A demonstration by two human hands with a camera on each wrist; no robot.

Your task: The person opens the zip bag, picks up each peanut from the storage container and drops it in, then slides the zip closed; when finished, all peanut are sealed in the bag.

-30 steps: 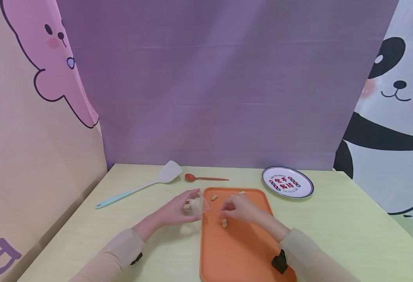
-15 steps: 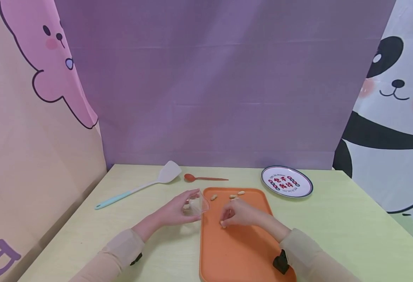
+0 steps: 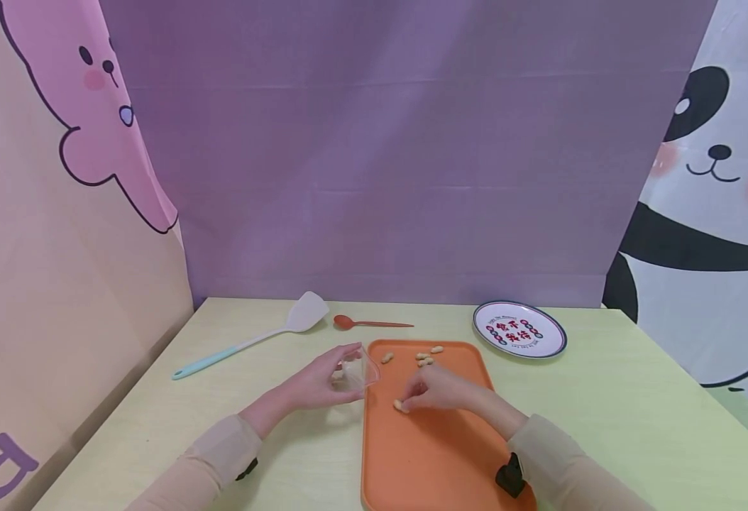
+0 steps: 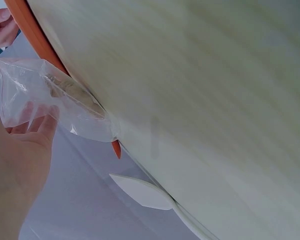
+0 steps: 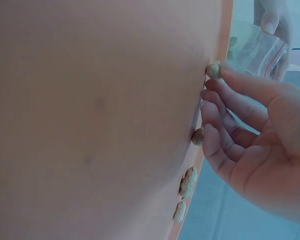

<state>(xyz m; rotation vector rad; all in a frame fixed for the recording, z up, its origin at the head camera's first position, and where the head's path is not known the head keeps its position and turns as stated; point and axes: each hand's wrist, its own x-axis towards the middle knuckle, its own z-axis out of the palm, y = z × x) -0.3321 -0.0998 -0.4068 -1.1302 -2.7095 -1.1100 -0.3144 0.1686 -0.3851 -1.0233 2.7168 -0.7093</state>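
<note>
A clear zip bag (image 3: 356,374) is held in my left hand (image 3: 313,382) at the tray's left edge, its mouth facing right. Peanuts (image 4: 75,92) show through the plastic in the left wrist view. My right hand (image 3: 436,389) is low over the orange tray (image 3: 406,461), pinching a peanut (image 5: 213,71) between thumb and finger close to the tray surface. Behind that hand, several loose peanuts (image 3: 425,360) lie near the tray's far end, with another peanut (image 3: 387,358) toward its left corner.
A white spatula with a light blue handle (image 3: 211,360) lies at the back left. Beside it is a red spoon (image 3: 374,323), beyond the tray. A round patterned plate (image 3: 519,329) sits at the back right. A purple cloth (image 3: 399,177) hangs behind the table.
My right hand has come down onto a peanut on the tray and shifted it slightly left between its fingertips. The left hand and bag have stayed in place.
</note>
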